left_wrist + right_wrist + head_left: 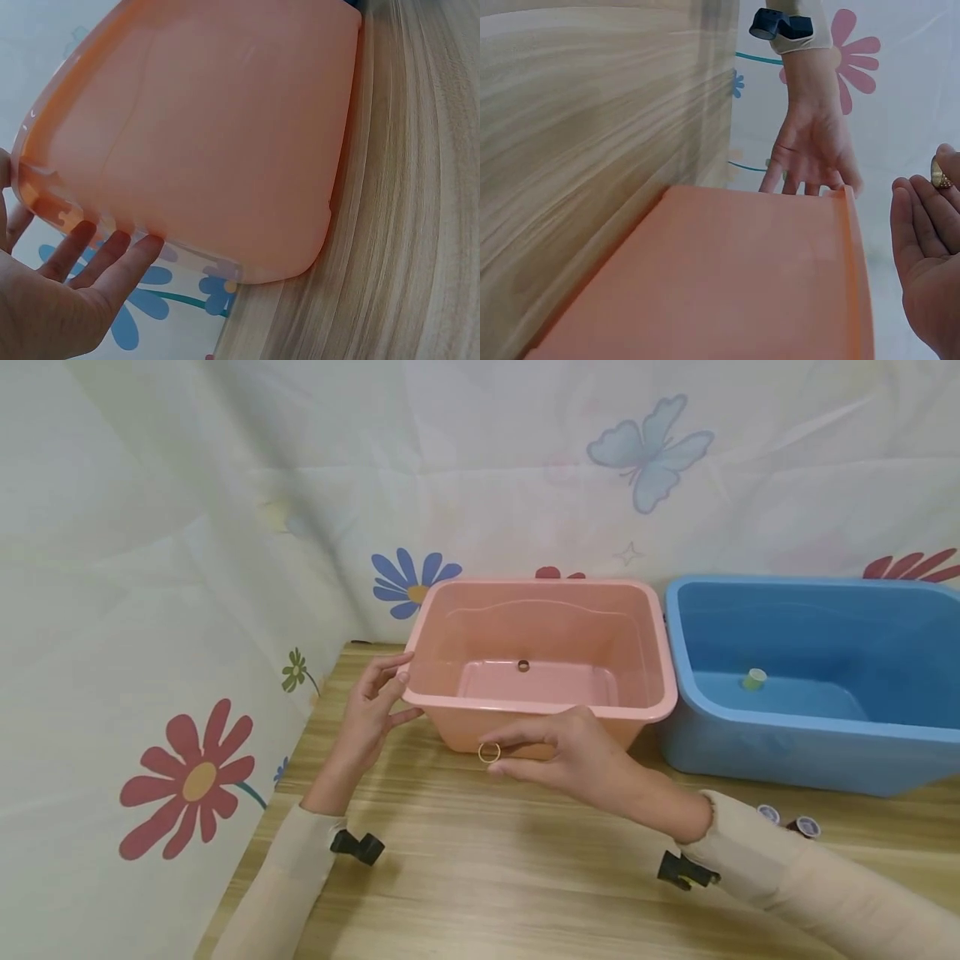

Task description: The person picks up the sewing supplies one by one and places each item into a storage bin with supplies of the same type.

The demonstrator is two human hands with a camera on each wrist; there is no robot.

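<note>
My right hand [581, 756] pinches a gold-coloured ring [490, 752] between thumb and fingers, in front of the pink tub [543, 708] and at about the height of its lower front wall in the head view. The ring [939, 174] shows a textured band in the right wrist view. At the tub's left end, my left hand [367, 714] holds the rim, thumb on the edge and the other fingers [120, 274] spread against the outer wall below it. On the pink tub's floor lies a small brownish ring-shaped piece [523, 666].
Close against the pink tub's right side stands a blue tub [795, 756] with a small pale green spool-like piece [754, 679] inside. Two small spool-like pieces, one with a dark side [805, 827], sit near my right sleeve. Behind the wooden table [480, 877] hangs a printed cloth [510, 468].
</note>
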